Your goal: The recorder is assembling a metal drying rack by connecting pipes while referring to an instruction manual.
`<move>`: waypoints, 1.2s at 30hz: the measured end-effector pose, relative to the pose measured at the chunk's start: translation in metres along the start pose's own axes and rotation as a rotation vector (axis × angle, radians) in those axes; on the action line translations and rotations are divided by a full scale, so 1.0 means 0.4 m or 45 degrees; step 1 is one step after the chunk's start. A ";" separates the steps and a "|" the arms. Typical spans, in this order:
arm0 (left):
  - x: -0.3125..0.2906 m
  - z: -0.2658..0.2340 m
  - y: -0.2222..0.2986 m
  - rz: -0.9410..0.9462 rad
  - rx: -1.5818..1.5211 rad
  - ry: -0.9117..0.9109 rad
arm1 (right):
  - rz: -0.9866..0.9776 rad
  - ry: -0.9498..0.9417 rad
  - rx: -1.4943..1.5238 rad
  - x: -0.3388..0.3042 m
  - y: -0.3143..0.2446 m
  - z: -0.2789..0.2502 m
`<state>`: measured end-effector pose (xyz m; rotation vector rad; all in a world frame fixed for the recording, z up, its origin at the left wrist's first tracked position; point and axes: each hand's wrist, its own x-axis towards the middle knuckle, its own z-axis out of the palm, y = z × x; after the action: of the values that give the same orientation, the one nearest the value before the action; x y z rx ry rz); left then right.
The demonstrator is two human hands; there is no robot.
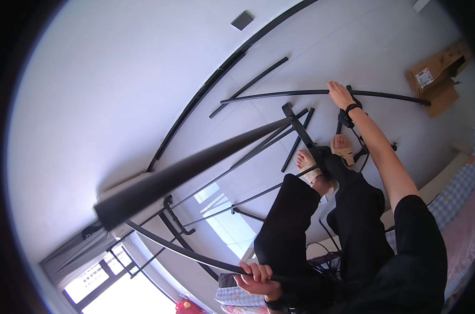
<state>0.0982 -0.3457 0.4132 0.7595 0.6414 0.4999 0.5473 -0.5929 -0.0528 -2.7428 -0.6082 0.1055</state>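
My left hand [257,278], low in the head view, is closed around a curved black metal bar [177,248]. That bar belongs to a black tube frame, which tilts across the middle. One thick frame tube [195,175] comes very near at the left, and its far end meets a flat crosspiece [301,128] by my legs. My right hand [341,95] reaches far to the right with its fingers around a long, slightly curved black tube [279,94]. Just below that hand are dark parts [345,119], too cluttered to make out.
Loose black tubes [253,83] lie on the pale floor, one [298,140] beside my sandalled feet. An opened cardboard box [436,76] stands at the far right. Checked bedding [459,196] edges the right side. A curtained window [99,282] is at lower left.
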 end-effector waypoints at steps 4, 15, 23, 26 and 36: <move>0.016 0.045 -0.012 0.086 0.008 0.059 | 0.019 0.227 0.483 -0.061 0.014 -0.172; -0.116 0.194 0.031 0.268 0.256 -0.285 | -0.297 -0.101 1.247 -0.242 -0.260 -1.234; -0.298 0.340 0.151 0.693 1.005 -0.594 | -0.990 -0.016 1.427 -0.475 -0.738 -1.750; -0.341 0.333 0.198 1.001 1.306 -0.656 | -1.162 -0.143 1.759 -0.598 -0.865 -1.878; -0.357 0.172 0.182 1.025 1.496 -0.717 | -1.088 -0.647 2.263 -0.850 -0.868 -2.065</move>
<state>0.0317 -0.4212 0.5559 2.2207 -0.0053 0.5702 0.2178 -0.6882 0.8421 -0.6480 -1.0051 0.7024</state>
